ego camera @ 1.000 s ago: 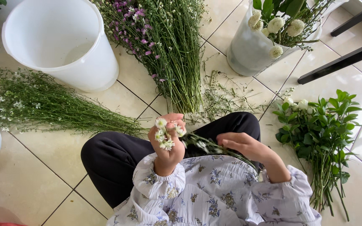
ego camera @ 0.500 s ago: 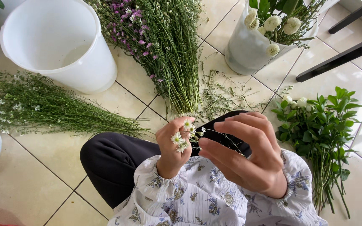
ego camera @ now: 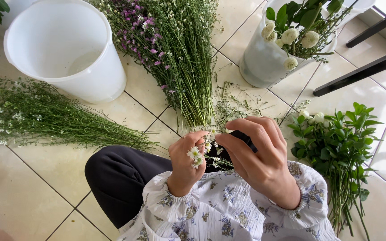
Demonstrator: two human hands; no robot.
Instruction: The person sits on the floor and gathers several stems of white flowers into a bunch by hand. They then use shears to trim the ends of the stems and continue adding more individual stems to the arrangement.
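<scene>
Left hand [ego camera: 185,161] pinches small white daisies [ego camera: 196,156]; right hand [ego camera: 259,154] grips a dark tool [ego camera: 245,139] beside them (bucket [ego camera: 63,49] holds water).

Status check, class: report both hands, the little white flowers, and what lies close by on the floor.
Left hand gripping small white daisy sprig. Right hand closed around sprig's stems. Purple and white bunches on tiled floor ahead, none touching hands.
</scene>
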